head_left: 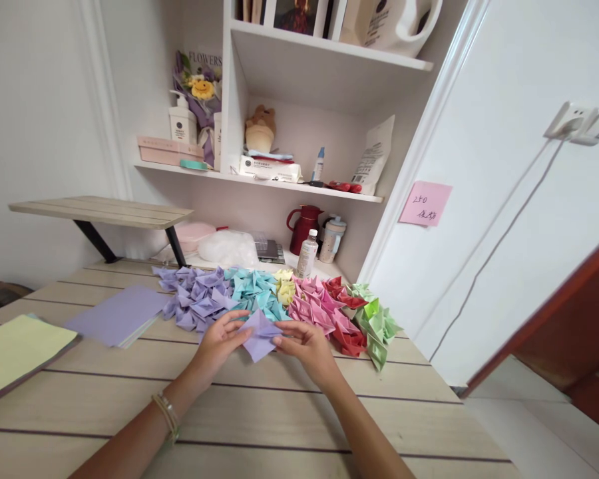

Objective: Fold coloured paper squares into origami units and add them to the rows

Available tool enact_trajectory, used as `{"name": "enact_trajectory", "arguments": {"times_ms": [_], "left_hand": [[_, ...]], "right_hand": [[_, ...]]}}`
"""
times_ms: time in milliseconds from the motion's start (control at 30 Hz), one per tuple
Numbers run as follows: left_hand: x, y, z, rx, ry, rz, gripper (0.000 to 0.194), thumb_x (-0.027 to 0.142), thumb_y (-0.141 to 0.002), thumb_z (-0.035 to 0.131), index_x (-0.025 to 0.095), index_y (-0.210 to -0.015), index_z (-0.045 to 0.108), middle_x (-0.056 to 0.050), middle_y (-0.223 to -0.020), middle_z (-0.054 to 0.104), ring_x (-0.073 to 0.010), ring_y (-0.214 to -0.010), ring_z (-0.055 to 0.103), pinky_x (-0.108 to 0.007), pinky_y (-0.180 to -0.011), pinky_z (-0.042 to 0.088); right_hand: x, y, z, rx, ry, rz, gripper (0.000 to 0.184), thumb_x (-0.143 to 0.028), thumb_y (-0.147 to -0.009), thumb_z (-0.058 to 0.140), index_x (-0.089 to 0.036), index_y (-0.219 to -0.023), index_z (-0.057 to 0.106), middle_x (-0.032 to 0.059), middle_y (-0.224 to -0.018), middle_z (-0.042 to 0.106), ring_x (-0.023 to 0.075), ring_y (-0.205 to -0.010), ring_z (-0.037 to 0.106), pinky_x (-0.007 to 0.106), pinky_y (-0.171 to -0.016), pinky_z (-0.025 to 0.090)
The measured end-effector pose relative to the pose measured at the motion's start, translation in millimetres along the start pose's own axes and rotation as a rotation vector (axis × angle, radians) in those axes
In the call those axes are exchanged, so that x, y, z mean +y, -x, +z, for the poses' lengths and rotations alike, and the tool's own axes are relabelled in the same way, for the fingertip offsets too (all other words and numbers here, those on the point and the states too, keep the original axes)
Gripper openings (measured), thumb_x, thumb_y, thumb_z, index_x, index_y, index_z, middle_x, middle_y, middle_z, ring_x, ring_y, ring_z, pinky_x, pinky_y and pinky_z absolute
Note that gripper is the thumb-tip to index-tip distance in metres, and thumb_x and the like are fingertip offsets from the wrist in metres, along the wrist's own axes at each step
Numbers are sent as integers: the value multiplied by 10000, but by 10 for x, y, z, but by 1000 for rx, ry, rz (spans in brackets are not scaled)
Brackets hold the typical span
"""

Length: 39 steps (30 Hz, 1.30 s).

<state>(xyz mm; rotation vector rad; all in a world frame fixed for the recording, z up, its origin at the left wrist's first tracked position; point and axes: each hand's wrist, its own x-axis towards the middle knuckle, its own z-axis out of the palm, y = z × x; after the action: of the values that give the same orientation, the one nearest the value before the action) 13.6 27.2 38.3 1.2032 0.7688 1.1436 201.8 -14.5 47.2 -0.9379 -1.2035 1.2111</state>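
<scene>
Between both hands is a partly folded purple origami paper [259,338], diamond-shaped with creased flaps, held above the slatted table. My left hand [223,340] pinches its left corner between thumb and fingers. On the opposite corner, my right hand [305,342] grips with its thumb below and fingers above. Just behind lie heaped folded paper pieces: purple ones [194,299], blue ones [252,289], a few yellow ones [285,287], pink ones [312,299], red ones [350,340] and green ones [377,322].
Flat purple sheets [120,311] and a yellow stack [22,352] lie on the table [239,426] at left. A raised wooden stand [102,211] is behind them. A bottle [307,254], a red jug [304,229] and a tumbler [332,239] stand at the back under the shelves.
</scene>
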Motion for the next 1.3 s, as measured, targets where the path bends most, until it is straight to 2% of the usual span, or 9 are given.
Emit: {"name": "enact_trajectory", "arguments": {"times_ms": [167,333,400,567,733,833,1033,1200,1300], "left_hand": [[23,10,33,21,-17,23,471,271,-621,746,152,-1039,563,-69,-865,685,-185,-743,648,-254,-656,501],[28,18,55,76,-50,37,511,244,-590,764,153,-1046,552,-87,-991,635,-201,-841,639,-269,-709,505],[25,18,51,74,-48,28,517,244,-595,761,153,-1055,542,-97,-1013,630,-206,-860,638,-277,-722,506],[14,10,33,56,-37,26,469,252,-614,751,166,-1031,554,-78,-951,668,-199,-826,651,-277,-709,510],[-6,-4,23,71,-63,16,301,258,-579,768,142,-828,643,-60,-860,711,-208,-790,660,-282,-729,501],[-7,-5,23,88,-54,-13,297,250,-560,777,132,-809,664,-67,-860,722,-219,-806,659,-296,-761,495],[14,-11,15,114,-28,-29,285,223,-540,791,139,-783,668,-41,-797,727,-185,-770,658,-259,-744,497],[20,-16,3,106,2,-24,281,220,-537,792,138,-772,662,-33,-786,725,-172,-755,657,-241,-731,500],[20,-13,7,111,-11,-28,285,224,-542,788,134,-781,659,-42,-790,725,-180,-760,658,-250,-731,502]], "right_hand": [[-13,4,5,86,-5,67,370,-449,-536,775,-140,-729,712,35,-654,690,170,-609,637,299,-641,529],[-1,-13,-31,39,-30,35,363,-446,-596,743,-170,-830,719,42,-777,711,197,-751,654,312,-744,517],[9,-16,-49,29,67,-18,333,-439,-660,698,-186,-876,715,44,-823,713,201,-775,653,318,-740,519],[52,-5,-78,92,505,-286,200,-319,-746,626,-198,-879,714,55,-816,717,210,-734,659,322,-685,529],[71,17,-78,117,629,-432,203,-191,-731,600,-191,-904,707,67,-836,719,206,-726,672,315,-675,549],[66,15,-87,117,650,-451,240,-167,-742,565,-205,-933,706,61,-851,721,208,-731,676,325,-682,551],[65,-18,-126,45,499,-337,211,-240,-753,593,-228,-925,715,50,-884,719,228,-813,668,348,-742,531],[48,-17,-123,-3,190,-138,264,-345,-675,693,-183,-881,717,60,-816,723,222,-763,670,335,-712,535],[27,-5,-102,-5,117,-74,327,-372,-624,734,-164,-874,710,61,-768,722,214,-743,669,327,-710,529]]}}
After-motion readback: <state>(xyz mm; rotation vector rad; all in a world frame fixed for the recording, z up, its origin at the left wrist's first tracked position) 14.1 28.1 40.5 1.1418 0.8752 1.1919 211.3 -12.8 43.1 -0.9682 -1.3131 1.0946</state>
